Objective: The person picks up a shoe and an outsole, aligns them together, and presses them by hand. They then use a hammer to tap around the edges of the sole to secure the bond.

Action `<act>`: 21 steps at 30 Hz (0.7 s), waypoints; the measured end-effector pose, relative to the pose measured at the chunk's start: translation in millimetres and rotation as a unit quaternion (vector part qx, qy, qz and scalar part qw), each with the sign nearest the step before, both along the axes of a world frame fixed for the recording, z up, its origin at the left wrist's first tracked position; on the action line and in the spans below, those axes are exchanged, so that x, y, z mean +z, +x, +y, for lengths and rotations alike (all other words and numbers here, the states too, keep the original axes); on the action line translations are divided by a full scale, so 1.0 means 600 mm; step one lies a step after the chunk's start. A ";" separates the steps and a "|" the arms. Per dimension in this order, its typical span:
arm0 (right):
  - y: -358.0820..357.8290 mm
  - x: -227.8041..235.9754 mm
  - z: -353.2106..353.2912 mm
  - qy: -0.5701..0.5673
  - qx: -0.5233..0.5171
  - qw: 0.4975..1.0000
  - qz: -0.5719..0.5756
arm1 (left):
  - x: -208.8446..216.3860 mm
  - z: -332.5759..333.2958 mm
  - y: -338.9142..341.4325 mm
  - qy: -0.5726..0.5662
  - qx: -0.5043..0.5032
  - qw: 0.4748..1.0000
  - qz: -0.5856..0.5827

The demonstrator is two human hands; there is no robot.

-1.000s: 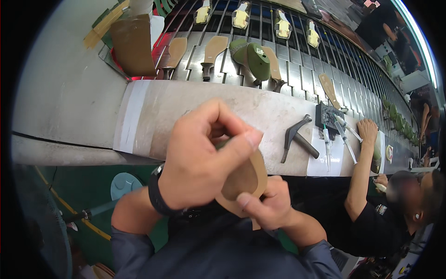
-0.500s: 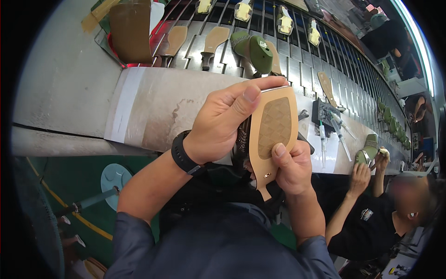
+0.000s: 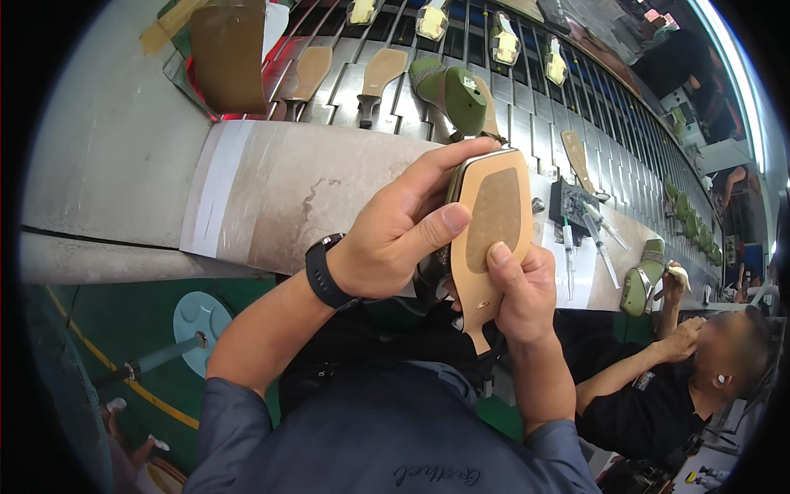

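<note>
A tan shoe sole (image 3: 496,207) with a darker inset panel is held up over the table's near edge, its narrow tail pointing down toward me. My left hand (image 3: 385,235) grips its left side, fingers over the top end and thumb at the left edge. Lower down on the right, my right hand (image 3: 527,296) is closed round the sole with the thumb pressed on its face. Behind the sole shows a dark, shiny piece (image 3: 431,276), mostly hidden; it looks like a shoe upper. Most of the right fingers are hidden behind the sole.
A slatted metal conveyor (image 3: 395,99) carries tan soles (image 3: 384,70) and a green shoe last (image 3: 461,95). Right of my hands lie a black block (image 3: 568,202) and several syringes (image 3: 609,253). A co-worker (image 3: 650,395) holds another last (image 3: 644,280). A blue stool (image 3: 202,325) stands lower left.
The sole has turned slightly, showing more of its left side edge. My left thumb has moved down and right. The co-worker's one hand has left the green last and risen toward the head.
</note>
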State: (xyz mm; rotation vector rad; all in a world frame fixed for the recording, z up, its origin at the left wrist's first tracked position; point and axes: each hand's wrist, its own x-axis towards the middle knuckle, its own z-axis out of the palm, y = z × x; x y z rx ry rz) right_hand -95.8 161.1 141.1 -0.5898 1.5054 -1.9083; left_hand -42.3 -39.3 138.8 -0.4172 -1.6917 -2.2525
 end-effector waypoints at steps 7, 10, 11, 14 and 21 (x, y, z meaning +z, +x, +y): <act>0.048 0.000 -0.001 -0.006 0.051 0.997 0.058 | 0.030 -0.001 0.057 0.100 0.103 0.988 -0.053; 0.071 0.004 0.005 0.059 0.050 0.989 0.123 | 0.057 -0.013 0.103 0.055 0.140 0.984 -0.097; 0.074 0.003 -0.001 0.051 0.050 0.991 0.116 | 0.069 -0.016 0.113 0.046 0.142 0.983 -0.103; 0.094 0.011 -0.024 0.069 0.043 0.950 0.303 | 0.105 -0.018 0.137 -0.008 0.160 0.968 -0.191; 0.102 0.018 -0.063 0.043 0.063 0.946 0.315 | 0.086 -0.029 0.156 -0.098 0.270 0.943 -0.166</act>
